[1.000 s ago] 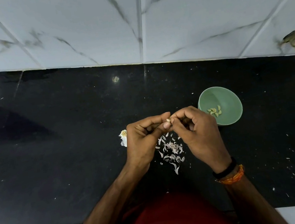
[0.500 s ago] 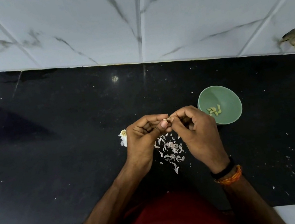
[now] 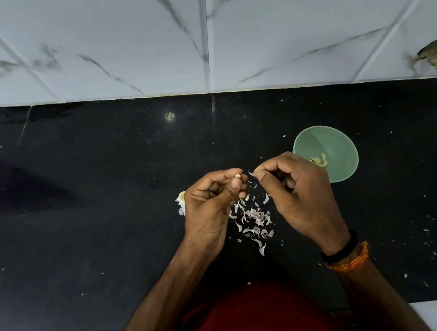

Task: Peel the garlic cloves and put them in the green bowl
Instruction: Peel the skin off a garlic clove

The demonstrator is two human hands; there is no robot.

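The person is in the middle of the peeling step. The left hand [image 3: 212, 204] holds a garlic clove [image 3: 238, 176] pinched between the thumb and the curled fingers [image 3: 220, 175], and only a small pale tip of the clove shows. The right hand [image 3: 296, 189] is just beside it, apart by a small gap, and its thumb and first finger pinch a thin strip of skin [image 3: 251, 172] that seems to be pulled off the clove. Below the two hands a heap of peels [image 3: 252, 219] lies on the black surface [image 3: 104, 213]. The green bowl [image 3: 338, 162] stands on the surface right behind the right hand and has a few peeled cloves [image 3: 319, 160] in it. A white piece of garlic [image 3: 180, 200] lies at the left hand's outer side, partly hidden.

It cannot be told how much skin is left on the clove. The next move probably calls for dropping the strip on the heap, then checking the clove; if it is bare, it goes a short way right into the bowl.
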